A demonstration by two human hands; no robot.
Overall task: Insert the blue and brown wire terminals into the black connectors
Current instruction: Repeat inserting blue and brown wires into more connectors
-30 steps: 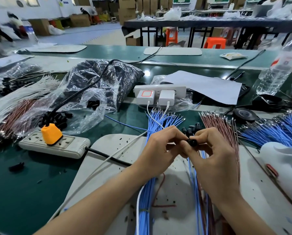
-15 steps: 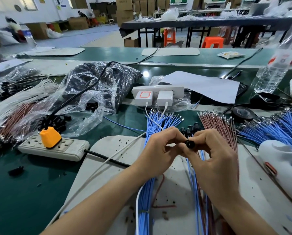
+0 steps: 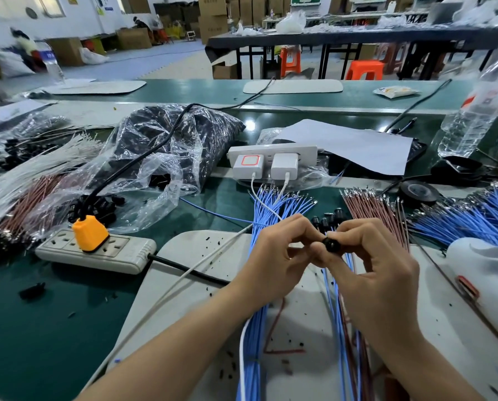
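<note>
Hands meet over the grey mat (image 3: pixel 184 285). Left hand (image 3: pixel 274 256) is curled, fingertips pinched against the connector (image 3: pixel 332 244); can't tell if a terminal sits between them. Right hand (image 3: pixel 378 270) grips that connector between thumb and fingers, round face toward the camera.

My take on the step: hold the connector steady with the right, line the terminal square to its cavity, and push straight. Don't kink the crimp. Tug lightly to confirm it is seated.

Green bench (image 3: pixel 39 328), left to right:
- bagged wires (image 3: pixel 25 186)
- power strip (image 3: pixel 97 250) with orange plug (image 3: pixel 90 233)
- bag (image 3: pixel 166 146) of black parts
- chargers (image 3: pixel 265 164)
- blue wires (image 3: pixel 274 206)
- spare connectors (image 3: pixel 330 219)
- brown wires (image 3: pixel 372 209)
- bottle (image 3: pixel 473 111)

Room looks like a workshop, with cartons (image 3: pixel 213 15) and orange stools (image 3: pixel 363 69) behind.
</note>
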